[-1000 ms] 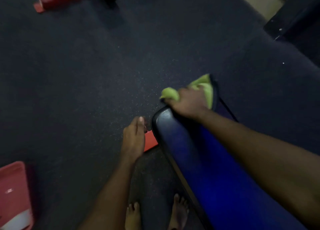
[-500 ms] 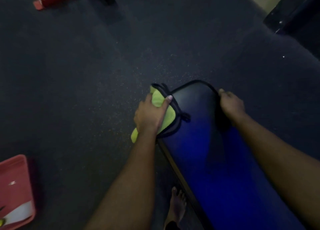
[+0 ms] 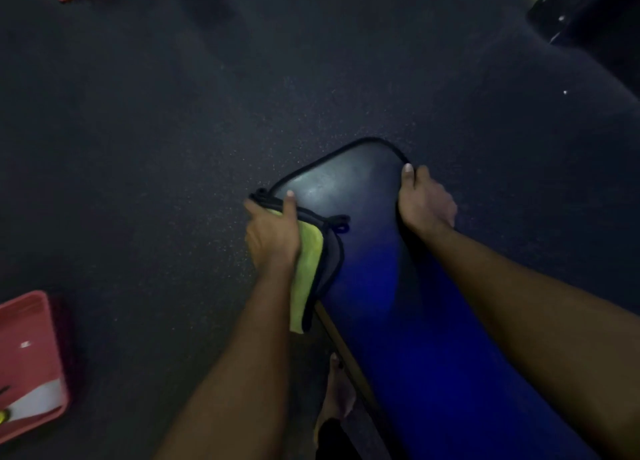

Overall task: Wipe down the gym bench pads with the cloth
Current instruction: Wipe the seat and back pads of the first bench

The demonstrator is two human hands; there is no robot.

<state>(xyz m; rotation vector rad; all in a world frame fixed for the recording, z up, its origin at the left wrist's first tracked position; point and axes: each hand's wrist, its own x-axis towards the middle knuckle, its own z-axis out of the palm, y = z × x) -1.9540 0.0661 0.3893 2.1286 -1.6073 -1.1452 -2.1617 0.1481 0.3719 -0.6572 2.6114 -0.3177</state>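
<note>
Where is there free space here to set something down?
The bench pad is bare on top between the left hand, holding the cloth at its left edge, and the right hand gripping its right edge. The dark floor between pad and red tray is open too. It is tight beside the pad's left side, where a foot stands.

Two hands (image 3: 273, 231) (image 3: 424, 201), one cloth (image 3: 307, 255), one bench pad (image 3: 398, 303), one tray (image 3: 31, 321)
</note>
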